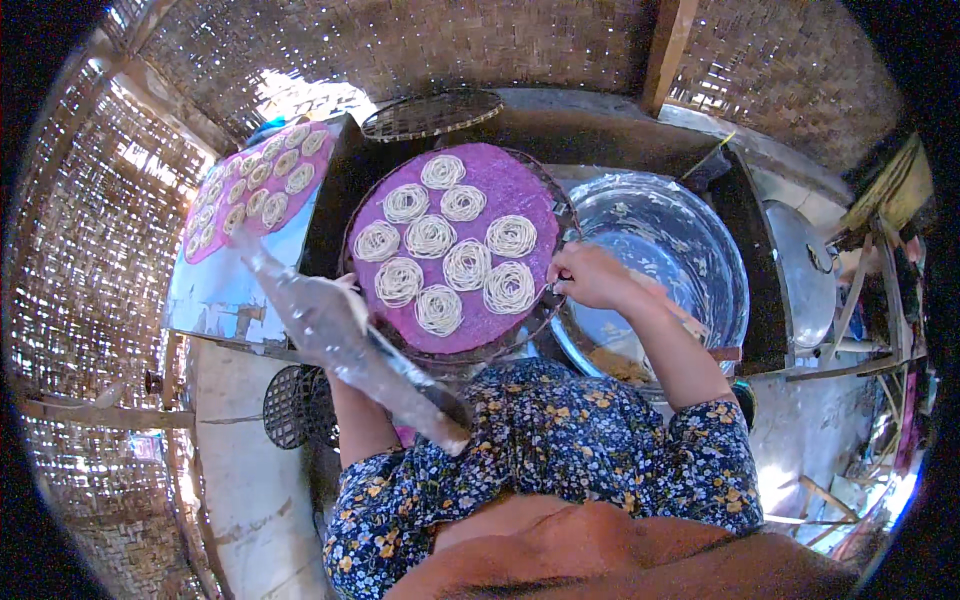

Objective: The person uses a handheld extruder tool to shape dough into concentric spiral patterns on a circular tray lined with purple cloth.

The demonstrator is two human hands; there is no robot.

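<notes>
**Listener:** What lies in front of the person?

**Describer:** A round tray with a purple-pink surface, in the middle of the view, close to the person's body. On it sit ten pale coils of strands, like small nests.

**Listener:** And the hands?

**Describer:** The right hand grasps the tray's right rim, fingers bent. The left hand is at the left rim, mostly hidden behind a blurred, translucent pale object; its grip cannot be told.

**Listener:** What surrounds them?

**Describer:** To the right, just beside the tray, a wide metal basin with pale scraps stuck inside. To the left, a second purple-pink sheet of coils on a pale blue table. The person's clothing is dark blue, flowered.

**Listener:** Any lettering?

**Describer:** A small pink patch on the left-hand woven wall is too small to read.
</notes>
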